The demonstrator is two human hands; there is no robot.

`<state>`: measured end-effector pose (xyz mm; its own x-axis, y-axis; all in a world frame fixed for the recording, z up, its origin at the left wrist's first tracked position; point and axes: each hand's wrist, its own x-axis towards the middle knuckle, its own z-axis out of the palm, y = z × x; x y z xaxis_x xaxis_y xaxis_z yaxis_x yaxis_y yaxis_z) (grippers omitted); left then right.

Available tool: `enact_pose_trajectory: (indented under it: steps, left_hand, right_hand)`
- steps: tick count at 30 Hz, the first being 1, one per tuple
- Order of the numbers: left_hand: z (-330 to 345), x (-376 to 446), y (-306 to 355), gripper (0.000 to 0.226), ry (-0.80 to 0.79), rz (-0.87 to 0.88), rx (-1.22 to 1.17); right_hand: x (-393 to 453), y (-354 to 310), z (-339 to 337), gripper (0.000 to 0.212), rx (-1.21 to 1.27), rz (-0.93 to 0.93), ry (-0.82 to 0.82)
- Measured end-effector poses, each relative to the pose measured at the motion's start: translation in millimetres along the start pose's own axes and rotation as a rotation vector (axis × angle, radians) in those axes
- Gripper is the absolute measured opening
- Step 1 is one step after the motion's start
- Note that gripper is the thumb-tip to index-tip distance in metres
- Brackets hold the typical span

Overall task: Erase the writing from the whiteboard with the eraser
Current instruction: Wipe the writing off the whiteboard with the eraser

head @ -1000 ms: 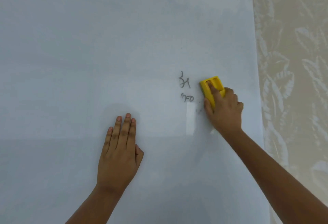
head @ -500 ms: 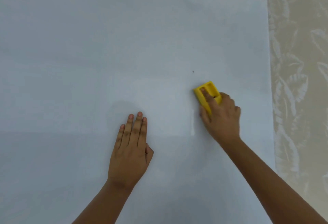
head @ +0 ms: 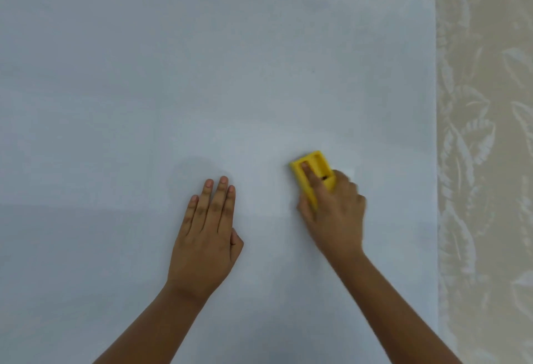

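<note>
- The smooth, pale whiteboard lies beside leaf-patterned wallpaper.
- The right hand grips a yellow rectangular plastic eraser, its long axis tilted up-left.
- The left hand rests flat, fingers extended.

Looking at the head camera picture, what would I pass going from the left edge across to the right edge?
Bare whiteboard → left hand, flat on it → yellow eraser gripped by the right hand → leaf-patterned wall.
</note>
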<state>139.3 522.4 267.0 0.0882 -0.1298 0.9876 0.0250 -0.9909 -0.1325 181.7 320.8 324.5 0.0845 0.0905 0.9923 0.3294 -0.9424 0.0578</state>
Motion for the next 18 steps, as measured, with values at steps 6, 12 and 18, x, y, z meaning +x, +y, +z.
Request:
enact_pose_trajectory:
  steps: [6,12,18]
  left_hand:
    - [2,-2,1,0.057,0.006,0.003,-0.025]
    - [2,-2,2,0.060,0.057,0.002,-0.067]
    - [2,-4,-1,0.059,0.177,0.073,-0.186]
  right_hand:
    - [61,84,-6,0.053,0.089,0.632,0.047]
    - [117,1,-11,0.054,0.063,0.367,0.046]
    - [28,-79,-10,0.054,0.169,-0.111,-0.008]
